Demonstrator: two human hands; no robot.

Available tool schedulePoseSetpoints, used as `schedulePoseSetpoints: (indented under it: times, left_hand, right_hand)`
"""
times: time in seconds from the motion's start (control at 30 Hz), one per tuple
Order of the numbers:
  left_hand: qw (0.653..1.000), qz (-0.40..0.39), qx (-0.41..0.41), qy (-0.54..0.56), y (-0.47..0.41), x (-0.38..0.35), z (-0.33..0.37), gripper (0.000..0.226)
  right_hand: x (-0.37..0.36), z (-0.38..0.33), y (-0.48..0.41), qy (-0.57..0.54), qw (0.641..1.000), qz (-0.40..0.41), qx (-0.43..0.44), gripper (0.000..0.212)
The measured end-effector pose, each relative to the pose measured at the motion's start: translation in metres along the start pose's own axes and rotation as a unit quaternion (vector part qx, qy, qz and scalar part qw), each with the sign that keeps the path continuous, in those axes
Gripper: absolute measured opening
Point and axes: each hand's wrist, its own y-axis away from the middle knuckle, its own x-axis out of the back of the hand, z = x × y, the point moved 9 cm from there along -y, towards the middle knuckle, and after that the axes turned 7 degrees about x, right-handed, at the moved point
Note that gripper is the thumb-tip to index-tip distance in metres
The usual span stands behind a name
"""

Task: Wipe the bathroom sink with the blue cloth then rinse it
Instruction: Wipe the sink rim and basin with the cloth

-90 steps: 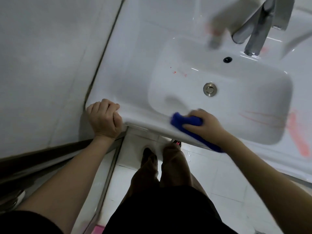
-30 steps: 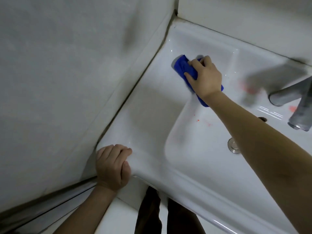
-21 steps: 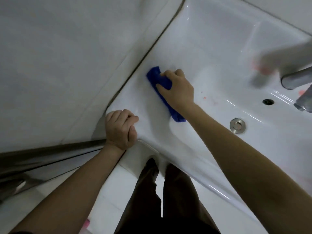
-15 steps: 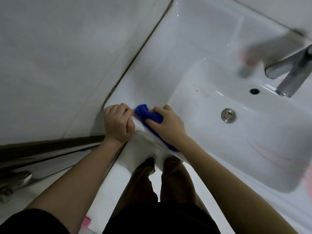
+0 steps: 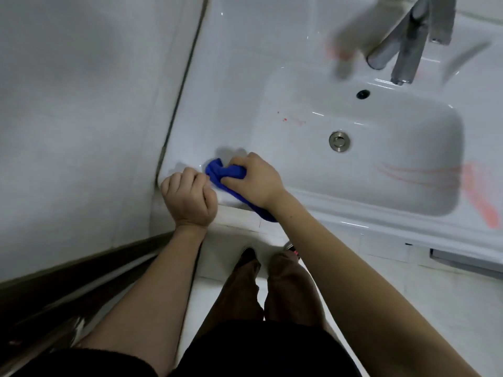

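The white bathroom sink fills the upper right, with a metal drain in its basin. My right hand grips the bunched blue cloth and presses it on the sink's front left corner. Part of the cloth hangs over the front rim under my wrist. My left hand is curled over that same corner's edge, right beside the cloth. Small red specks mark the basin's left side. Pink-red smears streak the basin's right side and rim.
A blurred metal tap stands at the back of the sink above the overflow hole. A white wall adjoins the sink on the left. My legs stand on the white tiled floor below the front rim.
My right hand swept the cloth from the back left corner down the left side to the front left corner, meeting my left hand, which kept its hold on the corner.
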Motion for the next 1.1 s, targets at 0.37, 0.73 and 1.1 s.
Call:
schedulePoseSetpoints:
  times: [0.37, 0.73, 1.1]
  left_hand:
    - [1.000, 0.014, 0.003, 0.017, 0.001, -0.003, -0.003, 0.025]
    - [0.999, -0.032, 0.004, 0.007, 0.002, 0.000, 0.000, 0.021]
    - [0.994, -0.101, 0.034, -0.008, 0.004, 0.003, 0.004, 0.028]
  right_hand:
    - [0.134, 0.156, 0.155, 0.049, 0.969, 0.054, -0.235, 0.006]
    - [0.020, 0.023, 0.032, 0.021, 0.998, 0.036, -0.049, 0.016]
    - [0.182, 0.222, 0.217, 0.091, 0.959, 0.107, -0.247, 0.012]
